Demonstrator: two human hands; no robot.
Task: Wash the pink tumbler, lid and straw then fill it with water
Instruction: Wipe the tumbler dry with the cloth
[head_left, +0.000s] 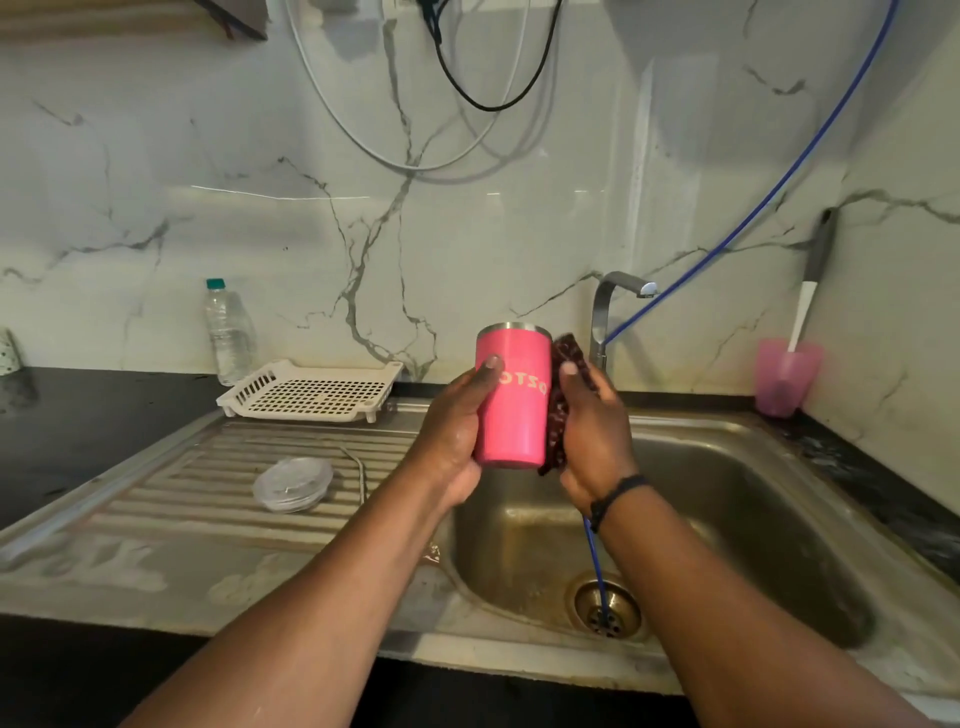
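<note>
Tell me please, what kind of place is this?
Most likely a home kitchen, at the sink. A steel sink with a tap sits under a marble-look wall, a white dish rack stands on the drainboard, and two hands scrub a pink tumbler.

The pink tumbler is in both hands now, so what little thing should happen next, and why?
Probably rub the dark scrubber up and down the pink tumbler. The left hand grips the tumbler upright over the sink, the right hand presses the scrubber against its side, and no water runs from the tap, so scrubbing seems next.
</note>
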